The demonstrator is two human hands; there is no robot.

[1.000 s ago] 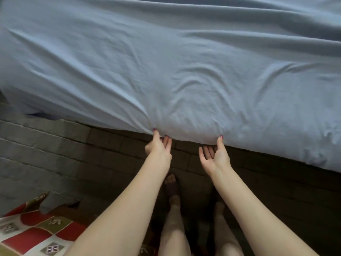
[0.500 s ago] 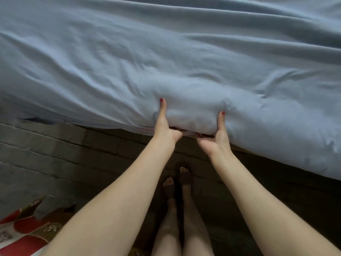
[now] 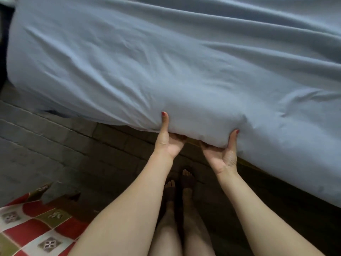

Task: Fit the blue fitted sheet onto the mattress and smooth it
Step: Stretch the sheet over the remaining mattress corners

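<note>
The blue fitted sheet (image 3: 166, 61) covers the mattress across the upper part of the head view, wrinkled, with its near side hanging down over the edge. My left hand (image 3: 167, 141) grips the sheet-covered near edge, thumb up on the side and fingers hidden underneath. A little to its right, my right hand (image 3: 221, 154) grips the same edge, palm up, thumb on the sheet and fingers tucked under. A thin yellowish strip (image 3: 247, 162) shows beneath the sheet's hem to the right of that hand.
Dark brick-patterned floor (image 3: 64, 145) lies below the bed edge. My bare legs and feet (image 3: 180, 185) stand between my arms. A red, white and olive patterned mat (image 3: 31, 230) lies at the bottom left. The mattress's left corner (image 3: 14, 74) is at the far left.
Both hands went from touching the sheet's hem to gripping under the mattress edge. Over the last half second they stayed there while the view shifted.
</note>
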